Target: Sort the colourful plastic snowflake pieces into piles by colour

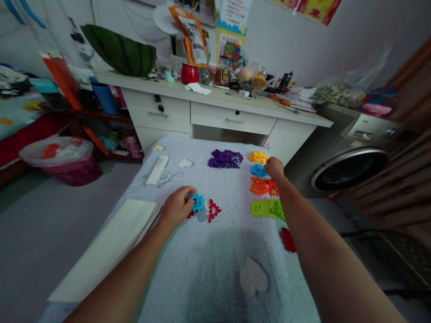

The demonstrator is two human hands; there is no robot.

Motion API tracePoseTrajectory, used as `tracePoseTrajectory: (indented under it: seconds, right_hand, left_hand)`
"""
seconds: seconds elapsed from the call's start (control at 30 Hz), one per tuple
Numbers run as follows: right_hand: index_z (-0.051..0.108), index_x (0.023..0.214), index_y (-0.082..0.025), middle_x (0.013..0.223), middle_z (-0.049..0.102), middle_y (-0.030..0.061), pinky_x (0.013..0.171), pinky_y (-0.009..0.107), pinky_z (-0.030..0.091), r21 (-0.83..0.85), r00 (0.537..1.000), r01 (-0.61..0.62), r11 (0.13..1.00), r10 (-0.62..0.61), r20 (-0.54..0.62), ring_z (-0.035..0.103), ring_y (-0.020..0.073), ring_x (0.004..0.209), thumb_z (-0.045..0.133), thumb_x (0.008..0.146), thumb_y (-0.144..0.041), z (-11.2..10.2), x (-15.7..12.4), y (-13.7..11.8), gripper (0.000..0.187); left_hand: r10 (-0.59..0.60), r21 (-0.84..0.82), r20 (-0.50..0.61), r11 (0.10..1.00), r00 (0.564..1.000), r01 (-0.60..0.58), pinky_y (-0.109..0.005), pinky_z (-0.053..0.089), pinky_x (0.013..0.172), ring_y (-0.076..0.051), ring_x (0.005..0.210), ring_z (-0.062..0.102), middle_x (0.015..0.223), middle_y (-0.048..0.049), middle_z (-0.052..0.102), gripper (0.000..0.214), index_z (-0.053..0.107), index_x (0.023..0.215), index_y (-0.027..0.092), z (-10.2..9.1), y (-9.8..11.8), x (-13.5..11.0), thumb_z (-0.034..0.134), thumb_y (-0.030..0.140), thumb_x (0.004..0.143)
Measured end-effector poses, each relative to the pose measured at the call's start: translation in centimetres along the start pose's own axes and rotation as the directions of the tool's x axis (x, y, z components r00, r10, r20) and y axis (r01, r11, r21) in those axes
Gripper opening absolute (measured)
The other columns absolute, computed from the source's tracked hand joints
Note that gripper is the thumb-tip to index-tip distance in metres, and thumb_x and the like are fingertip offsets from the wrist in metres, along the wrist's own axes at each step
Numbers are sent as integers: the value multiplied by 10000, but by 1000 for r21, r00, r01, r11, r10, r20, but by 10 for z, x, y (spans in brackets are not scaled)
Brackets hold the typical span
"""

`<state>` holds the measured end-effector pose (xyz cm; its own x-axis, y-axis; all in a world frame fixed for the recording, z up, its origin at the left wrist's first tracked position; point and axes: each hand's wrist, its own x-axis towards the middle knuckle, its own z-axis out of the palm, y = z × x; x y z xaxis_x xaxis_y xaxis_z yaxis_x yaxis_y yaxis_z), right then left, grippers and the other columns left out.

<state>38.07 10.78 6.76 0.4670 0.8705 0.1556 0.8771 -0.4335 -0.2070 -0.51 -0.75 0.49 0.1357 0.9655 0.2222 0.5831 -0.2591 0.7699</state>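
My left hand [178,205] has its fingers closed on a blue interlocking plastic piece [198,202] with notched edges. A bit of red shows under that piece. Just to the right lies a red triangular piece [213,211], flat on the cloth. At the right side my right hand [275,168] is pinched beside the yellow pieces [258,156] and the blue pile [258,170]; what its fingertips hold, if anything, is hidden. Nearer me along that side are orange pieces [259,186], lime green pieces [266,208] and a red piece [287,240], partly behind my forearm.
Purple pieces [225,159] sit at the far middle of the cloth-covered table [215,278]. To the left are a white narrow box [157,171] and a folded cream sheet [107,246]. A white drawer desk [164,112] stands behind, a washing machine [350,134] at right.
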Motion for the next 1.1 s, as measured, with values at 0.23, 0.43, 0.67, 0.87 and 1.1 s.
tracePoseTrajectory:
  seconds: [0.23, 0.43, 0.67, 0.87, 1.1]
  right_hand:
    - [684, 945, -133, 958, 712, 94, 778, 267, 451, 182, 956, 292, 939, -284, -71, 639, 184, 871, 566, 824, -128, -19, -60, -53, 169]
    - [669, 958, -148, 903, 683, 57, 758, 267, 446, 411, 685, 642, 648, -725, 72, 606, 153, 804, 629, 830, -172, -9, -153, -99, 136]
    - [570, 1264, -172, 1243, 585, 138, 965, 427, 400, 435, 556, 735, 520, -829, 52, 516, 278, 1142, 698, 818, -415, 27, -221, -116, 524]
    - [562, 1271, -204, 1183, 593, 114, 947, 431, 390, 433, 593, 710, 556, -803, 59, 505, 282, 1115, 718, 802, -398, 43, -228, -119, 531]
    - [575, 1269, -158, 1201, 544, 136, 937, 424, 418, 458, 658, 678, 576, -752, -29, 500, 274, 1085, 713, 786, -426, 45, -223, -113, 569]
  left_hand:
    - [6, -7, -16, 1000, 1000, -6, -298, 523, 755, -177, 785, 640, 843, -21, 684, 306, 651, 974, 196, 0, -1, 1, 485, 201, 717]
    - [9, -41, -120, 999, 993, -14, -331, 513, 861, -186, 893, 644, 998, -50, 697, 330, 661, 990, 198, 2, -7, 4, 437, 175, 749]
    - [-37, -64, -152, 998, 988, 28, -366, 501, 924, -198, 943, 641, 1045, -60, 690, 336, 656, 1017, 194, -1, -7, 6, 411, 184, 788]
    - [-37, -68, -149, 997, 988, 27, -359, 502, 917, -198, 944, 640, 1028, -57, 696, 335, 660, 1020, 195, 1, -8, 6, 420, 202, 787]
    - [-37, -64, -91, 997, 995, 32, -336, 522, 832, -191, 876, 642, 960, -47, 690, 353, 660, 1025, 189, 1, -9, 5, 444, 186, 745]
